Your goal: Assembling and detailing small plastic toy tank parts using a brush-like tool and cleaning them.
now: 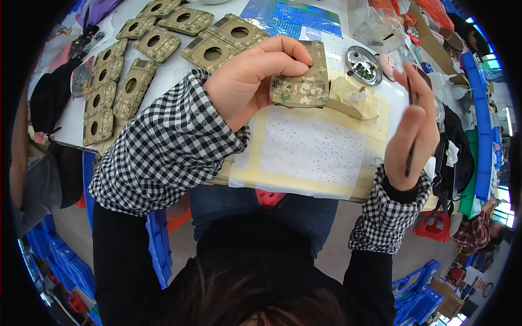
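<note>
My left hand (250,73) is closed on a flat camouflage fabric case (299,89), thumb and forefinger pinching its upper left part. The case is held above the far edge of a white sheet (293,144) scattered with tiny dark specks. To the right, my right hand (418,127) is raised, its fingers closed around a thin dark stick-like tool (409,157); its exact kind is unclear. Between the hands stands a block wrapped in yellowish tape (348,99). Beyond it sits a round metal dish (356,50) with dark green bits inside.
Several camouflage cases with round holes (130,87) lie at the left and far left of the white table (70,122). Shiny blue film (307,19) lies at the back. Clear plastic bags (375,27) and a blue crate edge (481,125) are on the right.
</note>
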`<state>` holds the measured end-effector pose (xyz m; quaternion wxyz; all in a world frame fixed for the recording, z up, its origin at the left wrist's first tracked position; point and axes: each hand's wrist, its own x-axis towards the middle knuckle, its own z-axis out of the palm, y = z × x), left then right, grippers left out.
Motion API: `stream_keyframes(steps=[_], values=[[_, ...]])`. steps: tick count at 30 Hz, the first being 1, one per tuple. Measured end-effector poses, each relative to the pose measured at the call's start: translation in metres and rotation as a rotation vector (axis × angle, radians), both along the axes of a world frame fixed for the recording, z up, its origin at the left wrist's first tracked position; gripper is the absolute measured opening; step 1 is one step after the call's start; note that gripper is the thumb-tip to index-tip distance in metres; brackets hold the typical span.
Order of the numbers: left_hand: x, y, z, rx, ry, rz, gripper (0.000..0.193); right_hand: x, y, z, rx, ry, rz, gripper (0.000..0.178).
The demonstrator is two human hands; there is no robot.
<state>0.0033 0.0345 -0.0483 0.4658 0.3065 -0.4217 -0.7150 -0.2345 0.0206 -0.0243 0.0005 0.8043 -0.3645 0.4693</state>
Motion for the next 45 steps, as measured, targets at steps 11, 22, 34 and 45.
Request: stream_keyframes(steps=[11,22,34,45], values=[[-0.004,0.005,0.000,0.037,0.009,-0.035,0.016,-0.016,0.062,-0.014,0.740,-0.195,0.292,0.019],[-0.001,0.005,-0.001,0.028,0.010,-0.038,0.016,-0.002,0.062,-0.031,0.818,-0.247,0.198,0.008],[-0.002,0.005,-0.003,0.073,0.081,-0.003,0.015,0.013,0.065,-0.034,0.759,-0.188,0.335,0.009],[-0.005,0.007,-0.003,0.060,0.014,0.029,0.016,0.028,0.062,-0.033,0.724,-0.093,0.429,0.012]])
